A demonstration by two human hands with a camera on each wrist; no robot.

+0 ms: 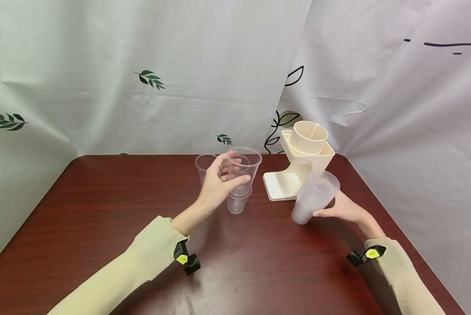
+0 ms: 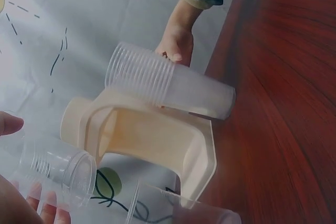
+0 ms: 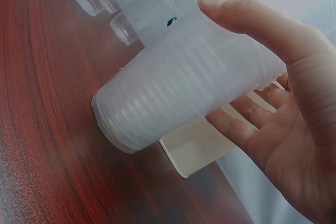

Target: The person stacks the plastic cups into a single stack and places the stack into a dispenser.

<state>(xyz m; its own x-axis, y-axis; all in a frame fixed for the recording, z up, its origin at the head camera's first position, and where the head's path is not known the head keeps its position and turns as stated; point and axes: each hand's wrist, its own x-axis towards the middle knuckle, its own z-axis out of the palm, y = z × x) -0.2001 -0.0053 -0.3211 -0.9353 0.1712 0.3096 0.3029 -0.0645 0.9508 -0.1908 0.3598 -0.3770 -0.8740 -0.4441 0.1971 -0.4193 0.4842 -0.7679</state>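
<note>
My left hand (image 1: 215, 187) grips a clear plastic cup (image 1: 248, 168), thumb on its near side and fingers round its far side. Directly below, another clear cup (image 1: 236, 204) stands on the table, overlapped by the held cup in the head view. A further clear cup (image 1: 202, 165) is partly hidden behind the left hand. On the right, my right hand (image 1: 345, 207) holds a tall stack of nested plastic cups (image 1: 313, 197), tilted with its rims up to the right. In the right wrist view, the thumb and fingers lie around the stack (image 3: 178, 82).
A cream plastic stand (image 1: 316, 162) with a round holder (image 1: 308, 138) on top and a flat square base (image 1: 282, 186) is just behind the cup stack. The dark red wooden table (image 1: 101, 210) meets a pale leaf-printed curtain (image 1: 172, 113) at the back and sides.
</note>
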